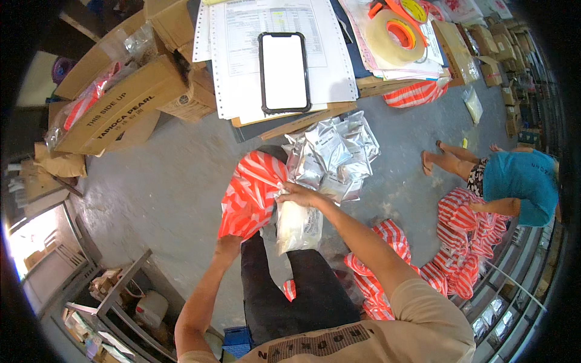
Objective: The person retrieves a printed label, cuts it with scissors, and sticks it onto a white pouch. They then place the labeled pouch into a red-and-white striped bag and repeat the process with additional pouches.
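Note:
A red-and-white striped plastic bag is spread in front of my knees. My left hand grips its lower left edge. My right hand is at the bag's right side, at the top of a clear plastic pack of pale contents; its fingers are closed around something, but whether on the pack, the bag or both I cannot tell. The pack hangs or rests just above my right knee. Just beyond, several silver foil pouches bearing labels lie piled on the grey floor.
Ahead, a phone lies on printed papers, with tape rolls to the right. An opened cardboard box stands at left. Striped bags lie at right, beside a bending person. A metal frame stands at lower left.

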The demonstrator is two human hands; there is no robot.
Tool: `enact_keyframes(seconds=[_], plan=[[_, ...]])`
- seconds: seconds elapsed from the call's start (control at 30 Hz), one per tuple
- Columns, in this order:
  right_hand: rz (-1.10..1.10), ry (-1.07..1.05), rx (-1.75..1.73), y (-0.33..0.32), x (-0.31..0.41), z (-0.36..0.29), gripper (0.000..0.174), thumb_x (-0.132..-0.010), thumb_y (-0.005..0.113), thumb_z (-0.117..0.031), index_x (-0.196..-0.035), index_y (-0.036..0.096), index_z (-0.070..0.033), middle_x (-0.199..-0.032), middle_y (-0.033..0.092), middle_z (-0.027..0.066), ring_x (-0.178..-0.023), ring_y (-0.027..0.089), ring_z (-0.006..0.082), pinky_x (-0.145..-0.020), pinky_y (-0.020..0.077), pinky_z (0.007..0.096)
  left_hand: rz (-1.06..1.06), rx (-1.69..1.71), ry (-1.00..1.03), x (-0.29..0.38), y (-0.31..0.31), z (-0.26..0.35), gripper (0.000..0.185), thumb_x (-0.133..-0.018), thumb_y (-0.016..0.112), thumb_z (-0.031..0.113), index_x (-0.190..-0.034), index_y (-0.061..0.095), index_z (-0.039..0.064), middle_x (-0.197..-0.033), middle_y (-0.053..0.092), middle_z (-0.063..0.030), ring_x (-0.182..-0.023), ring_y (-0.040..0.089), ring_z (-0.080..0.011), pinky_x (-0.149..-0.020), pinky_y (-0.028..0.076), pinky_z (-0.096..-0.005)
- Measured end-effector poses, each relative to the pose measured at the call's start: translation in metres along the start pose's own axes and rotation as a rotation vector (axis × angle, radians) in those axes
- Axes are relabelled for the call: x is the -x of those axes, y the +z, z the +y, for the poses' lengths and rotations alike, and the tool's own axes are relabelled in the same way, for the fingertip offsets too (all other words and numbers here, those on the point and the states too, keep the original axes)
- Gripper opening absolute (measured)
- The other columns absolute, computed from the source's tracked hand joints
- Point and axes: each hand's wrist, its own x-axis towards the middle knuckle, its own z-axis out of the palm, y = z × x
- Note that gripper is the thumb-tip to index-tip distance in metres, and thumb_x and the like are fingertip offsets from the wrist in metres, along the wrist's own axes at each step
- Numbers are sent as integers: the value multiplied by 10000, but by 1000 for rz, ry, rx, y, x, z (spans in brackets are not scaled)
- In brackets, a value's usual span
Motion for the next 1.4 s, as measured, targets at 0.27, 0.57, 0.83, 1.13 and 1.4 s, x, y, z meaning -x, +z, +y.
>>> enact_keyframes(seconds=[0.27,0.57,0.83,1.13,1.4], plan=[[-35,40,-531,4,38,42,782,-887,665,-403,-1516,377,-37,-1459,486,127,-1350,434,224,-1088,379,385,178,-97,-92,-24,91,-112,171,-884,537,115,-945,676,36,-879,696,-174,-850,673,-383,-761,524,-515],[51,243,-29,55,-1,75,964,-670,701,-705,-1371,576,-57,-1333,614,177,-1213,590,331,-991,476,478,-136,-312,-133,-101,67,-140,611,-988,479,528,-1114,652,-44,-1129,663,-265,-1044,643,-408,-896,503,-502],[132,138,-174,68,30,78,1077,-668,682,-717,-1416,483,33,-1413,533,238,-1280,539,374,-1033,448,494,-114,646,40,-241,136,-77,553,-1015,493,380,-1305,545,-88,-1291,592,-285,-1213,561,-385,-1028,439,-426],[244,89,-275,64,19,94,1033,-664,763,-594,-1455,459,-2,-1285,625,213,-1129,631,329,-905,525,420,-131,1192,279,-264,114,-18,613,-1012,459,429,-1404,485,-40,-1411,513,-167,-1312,474,-284,-1113,345,-406],[100,150,-182,46,9,64,999,-658,762,-618,-1414,495,-21,-1270,618,186,-1104,620,320,-879,517,421,95,1696,-47,-203,54,17,627,-1024,404,470,-1449,408,9,-1490,409,-177,-1378,402,-288,-1152,306,-445]])
